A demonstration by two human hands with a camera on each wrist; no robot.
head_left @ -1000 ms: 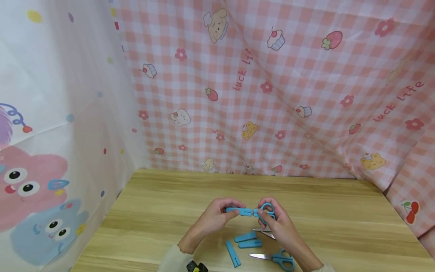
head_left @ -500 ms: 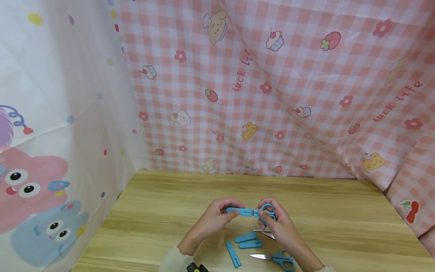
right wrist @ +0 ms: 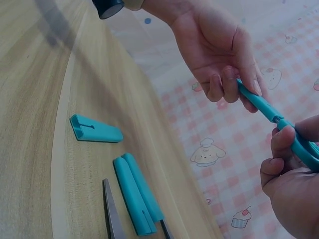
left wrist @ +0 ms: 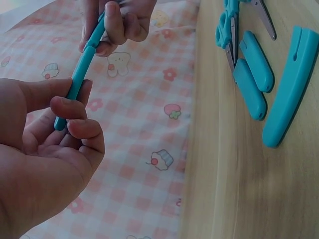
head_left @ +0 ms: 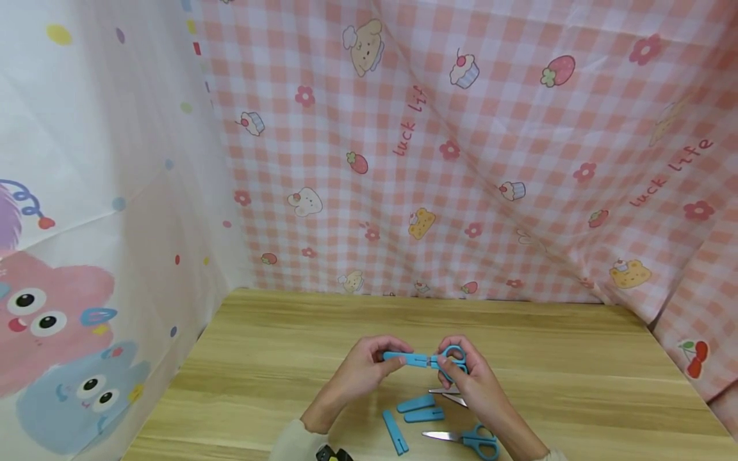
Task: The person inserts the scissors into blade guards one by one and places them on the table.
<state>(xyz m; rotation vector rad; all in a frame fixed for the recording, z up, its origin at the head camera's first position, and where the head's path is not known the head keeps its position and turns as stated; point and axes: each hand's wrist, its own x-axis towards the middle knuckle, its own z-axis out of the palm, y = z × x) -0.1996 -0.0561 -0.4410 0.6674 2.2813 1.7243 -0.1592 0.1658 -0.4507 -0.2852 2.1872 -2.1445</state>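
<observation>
My left hand (head_left: 363, 368) pinches a blue scissors cover (head_left: 416, 359) between thumb and fingers. Gripped by its handles in my right hand (head_left: 475, 378) is a pair of blue scissors (right wrist: 303, 149). The cover sits over the blades, and a narrow gap shows between its mouth and the handles in the right wrist view. Both hands hold these pieces above the table. Below them lie several loose covers, one of them set apart (head_left: 394, 432) and two side by side (left wrist: 253, 89). Another pair of scissors (head_left: 477, 440) lies near my right forearm, its blades pointing left.
A further pair of scissors lies with spread blades (head_left: 455, 399), its handles hidden behind my right hand in the head view. The wooden table (head_left: 277, 358) meets a pink checked cloth (head_left: 369, 192) at the back and a white printed cloth (head_left: 150, 224) on the left.
</observation>
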